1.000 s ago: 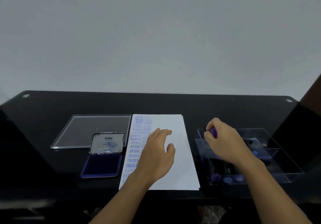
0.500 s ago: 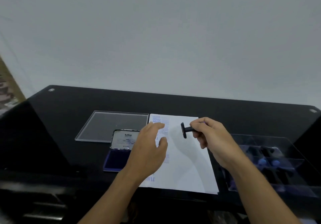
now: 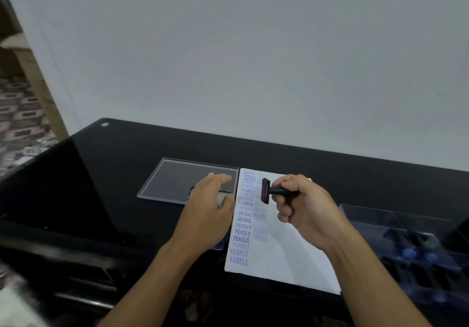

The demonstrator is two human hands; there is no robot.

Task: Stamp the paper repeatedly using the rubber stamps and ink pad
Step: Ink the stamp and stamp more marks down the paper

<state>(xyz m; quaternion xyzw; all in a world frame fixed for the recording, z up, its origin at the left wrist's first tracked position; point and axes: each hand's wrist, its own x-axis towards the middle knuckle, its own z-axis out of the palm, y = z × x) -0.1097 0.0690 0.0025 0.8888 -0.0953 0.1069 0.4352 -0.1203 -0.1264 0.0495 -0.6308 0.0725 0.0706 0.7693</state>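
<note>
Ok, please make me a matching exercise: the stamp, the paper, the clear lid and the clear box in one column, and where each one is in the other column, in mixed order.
Things:
1. rubber stamp
2. paper
3. clear lid
4. clear box

Places:
a. at the right end of the table
b. lying flat, blue prints down its left side
c. held in the right hand
d. left of the paper's far end

Pairs: 1-c, 2-b, 3-d, 4-a.
</note>
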